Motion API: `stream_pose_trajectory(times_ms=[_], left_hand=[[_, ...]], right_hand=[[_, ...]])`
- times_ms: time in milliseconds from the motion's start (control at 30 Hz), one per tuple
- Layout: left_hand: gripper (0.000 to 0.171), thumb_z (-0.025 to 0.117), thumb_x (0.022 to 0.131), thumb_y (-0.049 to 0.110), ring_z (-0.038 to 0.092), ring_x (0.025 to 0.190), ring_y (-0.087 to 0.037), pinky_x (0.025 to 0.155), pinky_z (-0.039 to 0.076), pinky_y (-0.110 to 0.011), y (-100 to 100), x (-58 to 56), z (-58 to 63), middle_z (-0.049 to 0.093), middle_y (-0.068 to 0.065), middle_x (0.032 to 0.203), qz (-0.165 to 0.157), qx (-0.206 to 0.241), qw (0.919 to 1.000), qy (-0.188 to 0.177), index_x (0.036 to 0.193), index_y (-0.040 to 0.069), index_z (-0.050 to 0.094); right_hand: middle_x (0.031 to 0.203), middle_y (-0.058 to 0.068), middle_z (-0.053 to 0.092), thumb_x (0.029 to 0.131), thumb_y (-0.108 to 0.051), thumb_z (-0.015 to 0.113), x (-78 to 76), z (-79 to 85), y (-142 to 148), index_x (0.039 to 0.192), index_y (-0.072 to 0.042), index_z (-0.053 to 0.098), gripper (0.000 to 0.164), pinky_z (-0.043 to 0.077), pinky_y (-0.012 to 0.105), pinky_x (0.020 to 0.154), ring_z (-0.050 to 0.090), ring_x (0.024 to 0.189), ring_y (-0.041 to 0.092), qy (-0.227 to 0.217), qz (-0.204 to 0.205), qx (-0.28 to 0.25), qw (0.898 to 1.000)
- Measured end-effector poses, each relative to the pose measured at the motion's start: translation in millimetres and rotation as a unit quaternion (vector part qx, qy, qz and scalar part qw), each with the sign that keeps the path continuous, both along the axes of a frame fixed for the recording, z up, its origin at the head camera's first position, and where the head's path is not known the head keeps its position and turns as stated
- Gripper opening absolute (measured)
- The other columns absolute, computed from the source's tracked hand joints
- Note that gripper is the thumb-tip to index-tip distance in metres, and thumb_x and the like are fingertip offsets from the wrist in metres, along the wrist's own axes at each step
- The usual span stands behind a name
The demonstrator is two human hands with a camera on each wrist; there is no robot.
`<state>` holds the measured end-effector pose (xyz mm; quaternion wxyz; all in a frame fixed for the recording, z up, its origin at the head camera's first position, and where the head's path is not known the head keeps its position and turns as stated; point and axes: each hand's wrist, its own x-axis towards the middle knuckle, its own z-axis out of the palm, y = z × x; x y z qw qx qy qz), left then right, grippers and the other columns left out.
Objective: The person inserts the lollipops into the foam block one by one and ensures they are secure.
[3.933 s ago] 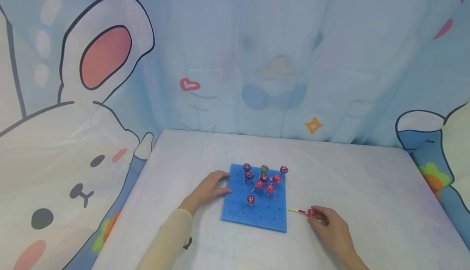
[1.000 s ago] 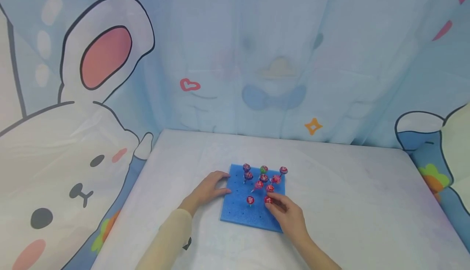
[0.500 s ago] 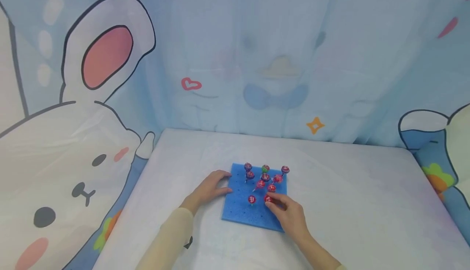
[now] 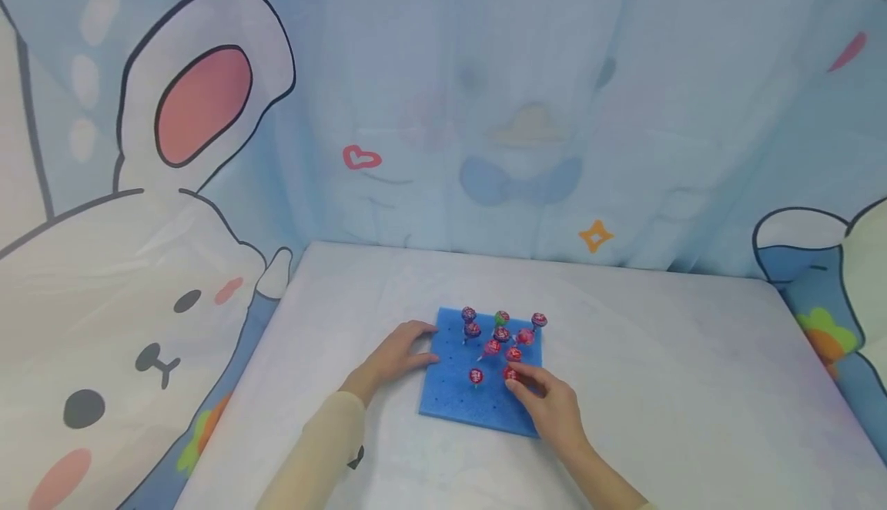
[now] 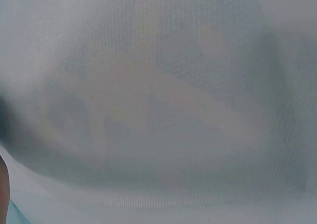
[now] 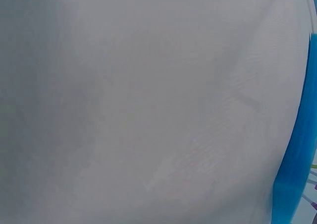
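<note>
A blue foam board dotted with small holes lies on the table in the head view. Several wrapped lollipops stand in its back half, among them a green one, a purple one and a pink one, some leaning. Farther forward, a red lollipop stands apart. Over the board's right side, my right hand pinches another red lollipop by its head between thumb and fingers; its stick is hidden. My left hand rests at the board's left edge, thumb and fingers spread against it.
White cloth covers the table, and a printed blue curtain hangs behind and at both sides. Pale, blurred fabric fills the left wrist view. The right wrist view catches mostly white cloth, with the board's blue edge at right.
My right hand has carried the red lollipop from the table right of the board to over its right side, the stick turning downward. Lately it shifted slightly right. My left hand stays put.
</note>
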<state>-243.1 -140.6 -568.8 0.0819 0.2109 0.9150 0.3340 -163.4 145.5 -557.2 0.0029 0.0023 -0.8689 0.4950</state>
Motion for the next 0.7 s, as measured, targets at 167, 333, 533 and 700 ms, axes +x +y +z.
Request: stream_pose_trajectory(times_ms=[167, 333, 533, 700], left_hand=[[0.056, 0.068, 0.091, 0.038, 0.043, 0.134, -0.023, 0.115, 0.033, -0.04, 0.0, -1.2, -0.2, 0.053, -0.006, 0.139, -0.003, -0.003, 1.0, 0.004, 0.138, 0.011, 0.052], [0.057, 0.068, 0.091, 0.038, 0.043, 0.135, -0.023, 0.115, 0.033, -0.04, 0.5, -2.1, -0.5, 0.053, -0.006, 0.14, -0.002, -0.001, 1.0, 0.003, 0.138, 0.011, 0.052], [0.056, 0.068, 0.092, 0.036, 0.043, 0.135, -0.024, 0.115, 0.032, -0.041, 1.0, -0.4, -0.8, 0.052, -0.006, 0.14, 0.003, -0.003, 1.0, -0.007, 0.139, 0.012, 0.051], [0.055, 0.068, 0.092, 0.036, 0.043, 0.135, -0.024, 0.115, 0.032, -0.04, 0.8, -0.6, -1.5, 0.052, -0.007, 0.14, -0.001, -0.001, 1.0, -0.002, 0.139, 0.011, 0.051]], right_hand=[[0.119, 0.005, 0.069, 0.089, -0.021, 0.073, 0.5, -0.3, 0.3, 0.12, -0.014, 0.07, 0.032, 0.049, 0.04, 0.1, 0.061, 0.117, 0.024, -0.003, -0.009, -0.001, 1.0], [0.12, 0.005, 0.069, 0.089, -0.021, 0.073, 0.6, -0.3, 0.5, 0.121, -0.013, 0.07, 0.032, 0.048, 0.041, 0.1, 0.061, 0.118, 0.024, -0.012, -0.012, -0.011, 1.0], [0.122, 0.004, 0.068, 0.089, -0.023, 0.074, 0.2, -2.2, -0.4, 0.121, -0.014, 0.069, 0.033, 0.05, 0.034, 0.098, 0.062, 0.116, 0.022, -0.034, -0.017, -0.046, 0.998], [0.123, 0.004, 0.066, 0.089, -0.021, 0.074, 1.7, -2.1, 0.5, 0.121, -0.013, 0.066, 0.034, 0.052, 0.027, 0.093, 0.063, 0.115, 0.021, -0.048, -0.027, -0.079, 0.995]])
